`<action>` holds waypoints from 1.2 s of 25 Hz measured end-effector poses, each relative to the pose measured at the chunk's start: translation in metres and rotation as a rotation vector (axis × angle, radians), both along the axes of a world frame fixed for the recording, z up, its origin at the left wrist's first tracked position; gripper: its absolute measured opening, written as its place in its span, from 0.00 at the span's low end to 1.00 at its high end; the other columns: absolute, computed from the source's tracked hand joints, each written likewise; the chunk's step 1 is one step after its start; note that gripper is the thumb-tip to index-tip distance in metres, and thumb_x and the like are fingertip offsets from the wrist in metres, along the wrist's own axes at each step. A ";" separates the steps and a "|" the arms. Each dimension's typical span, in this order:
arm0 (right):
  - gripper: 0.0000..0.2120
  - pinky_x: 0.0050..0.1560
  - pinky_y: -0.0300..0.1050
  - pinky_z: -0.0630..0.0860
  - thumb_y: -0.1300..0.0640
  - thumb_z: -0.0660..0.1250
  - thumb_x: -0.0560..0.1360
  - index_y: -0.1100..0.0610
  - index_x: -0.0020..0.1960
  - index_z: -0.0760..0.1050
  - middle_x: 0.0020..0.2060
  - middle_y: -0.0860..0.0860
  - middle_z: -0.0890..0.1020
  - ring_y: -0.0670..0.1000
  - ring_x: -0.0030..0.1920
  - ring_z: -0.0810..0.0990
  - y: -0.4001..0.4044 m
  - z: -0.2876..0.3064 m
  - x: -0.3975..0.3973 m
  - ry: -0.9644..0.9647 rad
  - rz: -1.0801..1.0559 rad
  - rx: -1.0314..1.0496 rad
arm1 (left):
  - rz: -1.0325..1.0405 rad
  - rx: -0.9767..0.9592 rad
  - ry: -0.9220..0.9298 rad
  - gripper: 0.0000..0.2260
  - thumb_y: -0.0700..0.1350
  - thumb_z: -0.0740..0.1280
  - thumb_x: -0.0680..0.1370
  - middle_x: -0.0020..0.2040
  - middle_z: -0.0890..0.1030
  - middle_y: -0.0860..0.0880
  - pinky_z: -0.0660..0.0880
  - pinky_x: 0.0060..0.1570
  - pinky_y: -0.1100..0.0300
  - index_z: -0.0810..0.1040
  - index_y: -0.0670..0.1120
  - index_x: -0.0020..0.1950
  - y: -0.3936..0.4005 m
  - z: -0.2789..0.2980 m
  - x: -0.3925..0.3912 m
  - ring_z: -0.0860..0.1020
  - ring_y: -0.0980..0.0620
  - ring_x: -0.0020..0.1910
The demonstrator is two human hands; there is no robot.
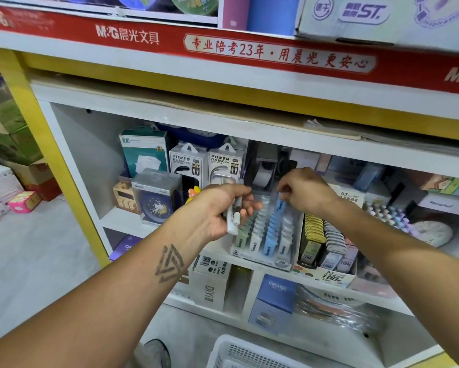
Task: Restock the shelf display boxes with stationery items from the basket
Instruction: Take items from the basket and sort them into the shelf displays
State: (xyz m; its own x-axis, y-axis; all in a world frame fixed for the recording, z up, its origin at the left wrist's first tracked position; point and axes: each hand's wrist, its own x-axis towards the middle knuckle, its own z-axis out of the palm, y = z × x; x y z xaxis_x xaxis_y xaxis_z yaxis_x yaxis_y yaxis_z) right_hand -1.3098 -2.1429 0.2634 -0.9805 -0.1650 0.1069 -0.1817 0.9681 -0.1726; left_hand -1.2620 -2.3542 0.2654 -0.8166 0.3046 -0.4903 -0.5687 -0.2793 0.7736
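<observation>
While pinching, right hand (306, 191) curled.

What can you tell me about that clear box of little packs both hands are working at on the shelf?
The clear plastic display box sits tilted on the white shelf, holding rows of slim upright green, white and blue packs. The right hand pinches a blue pack at the back; the left hand grips spare white packs over its left edge.

Clear display box (265, 251) on the white shelf (223, 254), filled with upright rows of slim lead cases (272, 232) (green, white, blue), one blue case (279, 204) raised at the back — white basket (223, 349) below, a few white pens (233, 216) bunched above the box's left side.
</observation>
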 end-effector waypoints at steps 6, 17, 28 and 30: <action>0.05 0.53 0.44 0.80 0.59 0.74 0.75 0.53 0.50 0.84 0.46 0.50 0.85 0.50 0.45 0.83 -0.011 -0.013 -0.002 -0.040 0.014 0.045 | -0.006 -0.018 0.010 0.08 0.41 0.64 0.81 0.32 0.81 0.41 0.70 0.17 0.67 0.75 0.39 0.44 0.003 0.002 0.003 0.75 0.54 0.22; 0.09 0.51 0.47 0.80 0.67 0.63 0.77 0.58 0.52 0.80 0.49 0.55 0.82 0.56 0.49 0.82 -0.022 -0.013 0.013 -0.145 0.061 0.130 | -0.052 0.030 0.031 0.12 0.43 0.61 0.83 0.34 0.81 0.40 0.72 0.21 0.67 0.77 0.37 0.44 0.006 0.007 0.012 0.77 0.52 0.25; 0.21 0.53 0.42 0.79 0.73 0.65 0.73 0.52 0.57 0.83 0.55 0.44 0.76 0.47 0.58 0.78 0.001 0.028 0.106 0.105 0.547 -0.542 | 0.000 0.076 0.128 0.09 0.37 0.66 0.80 0.43 0.81 0.37 0.80 0.27 0.55 0.76 0.35 0.59 0.049 0.008 0.021 0.81 0.45 0.32; 0.18 0.57 0.42 0.77 0.69 0.69 0.73 0.52 0.58 0.83 0.57 0.44 0.76 0.45 0.60 0.75 0.012 0.028 0.109 0.098 0.568 -0.398 | 0.003 0.097 0.103 0.09 0.37 0.66 0.79 0.44 0.82 0.37 0.81 0.29 0.54 0.77 0.36 0.58 0.061 0.008 0.020 0.81 0.44 0.35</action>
